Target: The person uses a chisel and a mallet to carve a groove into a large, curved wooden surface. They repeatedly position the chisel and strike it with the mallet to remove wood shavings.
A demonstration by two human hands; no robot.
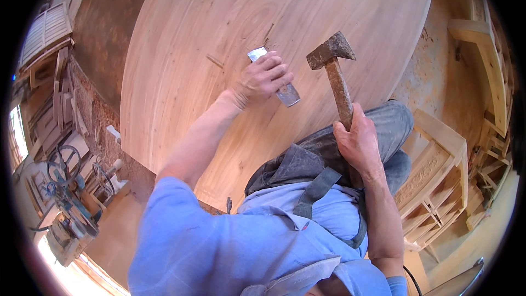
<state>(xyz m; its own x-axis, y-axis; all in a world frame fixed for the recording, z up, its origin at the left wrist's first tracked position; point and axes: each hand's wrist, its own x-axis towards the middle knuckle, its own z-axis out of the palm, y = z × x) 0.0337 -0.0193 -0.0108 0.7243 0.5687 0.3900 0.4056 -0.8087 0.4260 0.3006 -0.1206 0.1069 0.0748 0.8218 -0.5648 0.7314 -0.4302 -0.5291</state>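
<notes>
My left hand (264, 78) is closed around a flat metal bar (289, 96), and its bright squared end sticks out beyond the fingers. Bar and hand are over a broad wooden panel (186, 77); whether the bar touches the wood I cannot tell. In my right hand (359, 138) is a hatchet (331, 52), gripped by its worn wooden handle. Its dark, rusty head has a blunt poll on the left and a flared edge on the right, raised beside my left hand. Thin wood slivers (215, 61) lie on the panel near the bar.
My bent leg (383, 123) rests at the panel's right edge. A carved wooden frame piece (427, 167) stands at the right, with curved wooden parts (482, 49) beyond. On the left are a machine with handwheels (68, 164), stacked boards (63, 90) and sawdust on the floor.
</notes>
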